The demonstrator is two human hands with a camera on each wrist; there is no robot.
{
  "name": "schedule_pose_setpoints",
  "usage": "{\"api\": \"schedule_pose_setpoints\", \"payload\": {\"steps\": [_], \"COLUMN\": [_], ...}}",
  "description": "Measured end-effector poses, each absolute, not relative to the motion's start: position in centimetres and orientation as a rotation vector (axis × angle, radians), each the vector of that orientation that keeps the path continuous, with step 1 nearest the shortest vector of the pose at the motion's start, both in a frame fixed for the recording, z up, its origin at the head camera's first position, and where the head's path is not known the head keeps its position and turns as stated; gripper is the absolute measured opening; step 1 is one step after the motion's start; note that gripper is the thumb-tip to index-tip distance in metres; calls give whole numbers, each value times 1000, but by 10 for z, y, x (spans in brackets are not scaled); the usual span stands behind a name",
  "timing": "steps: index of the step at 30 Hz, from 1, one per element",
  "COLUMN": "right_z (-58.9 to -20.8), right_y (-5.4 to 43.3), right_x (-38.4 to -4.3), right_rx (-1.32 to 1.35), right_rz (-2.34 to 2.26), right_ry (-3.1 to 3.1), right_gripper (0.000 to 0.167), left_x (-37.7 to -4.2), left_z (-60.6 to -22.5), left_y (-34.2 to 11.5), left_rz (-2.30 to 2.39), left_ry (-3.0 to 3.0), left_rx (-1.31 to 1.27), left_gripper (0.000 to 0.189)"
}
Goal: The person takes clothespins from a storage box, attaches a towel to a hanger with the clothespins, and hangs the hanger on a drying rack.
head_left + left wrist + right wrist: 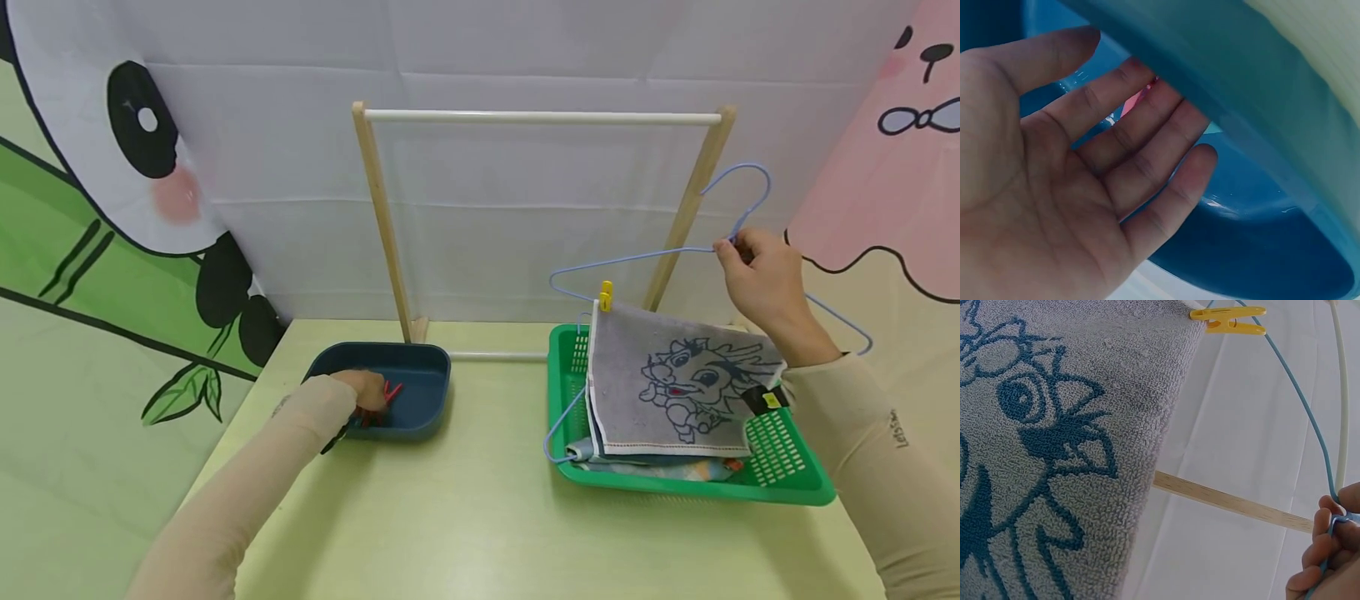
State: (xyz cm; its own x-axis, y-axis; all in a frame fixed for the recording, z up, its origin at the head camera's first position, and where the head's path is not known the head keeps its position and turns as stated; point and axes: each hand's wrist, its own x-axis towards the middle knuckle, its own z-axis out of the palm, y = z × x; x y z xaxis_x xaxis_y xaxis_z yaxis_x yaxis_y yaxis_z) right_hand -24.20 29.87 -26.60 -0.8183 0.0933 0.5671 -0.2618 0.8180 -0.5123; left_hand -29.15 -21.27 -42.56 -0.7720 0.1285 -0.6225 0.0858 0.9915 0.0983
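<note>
My right hand [768, 279] pinches a blue wire hanger [637, 257] just below its hook, above the green basket. From the hanger hangs a grey towel [697, 379] with a dark blue cartoon drawing, clipped at its upper left corner by a yellow clothespin [606, 296]. The right wrist view shows that clothespin [1229, 320] biting the towel's corner. On the left, my left hand [365, 390] reaches into a dark blue basin [433, 408], beside red clothespins [392, 392]. Its palm and loosely extended fingers [1138, 165] show nothing held in the left wrist view; the basin rim hides some fingertips.
A green perforated basket [795, 479] holds folded cloths [675, 469] and another blue hanger [555, 433], partly under the towel. Behind stands a wooden rack with a white top rod [540, 117]. A pale yellow table [480, 517] lies beneath, with printed cloth walls around.
</note>
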Motion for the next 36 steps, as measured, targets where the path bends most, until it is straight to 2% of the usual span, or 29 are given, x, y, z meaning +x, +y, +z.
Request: {"api": "schedule_pose_setpoints", "payload": {"steps": [15, 25, 36], "right_z": [-265, -265, -266], "right_y": [299, 300, 302], "right_x": [-241, -239, -238], "right_rx": [134, 134, 125], "right_rz": [786, 796, 799], "right_ry": [-2376, -2378, -2394], "right_gripper": [33, 33, 34], "left_x": [-293, -299, -304], "left_z": [-423, -426, -420], "left_y": [-211, -213, -213], "left_rz": [224, 59, 109], "left_ry": [2432, 2527, 2579], "left_rx": [134, 270, 211], "left_gripper": [20, 25, 13]}}
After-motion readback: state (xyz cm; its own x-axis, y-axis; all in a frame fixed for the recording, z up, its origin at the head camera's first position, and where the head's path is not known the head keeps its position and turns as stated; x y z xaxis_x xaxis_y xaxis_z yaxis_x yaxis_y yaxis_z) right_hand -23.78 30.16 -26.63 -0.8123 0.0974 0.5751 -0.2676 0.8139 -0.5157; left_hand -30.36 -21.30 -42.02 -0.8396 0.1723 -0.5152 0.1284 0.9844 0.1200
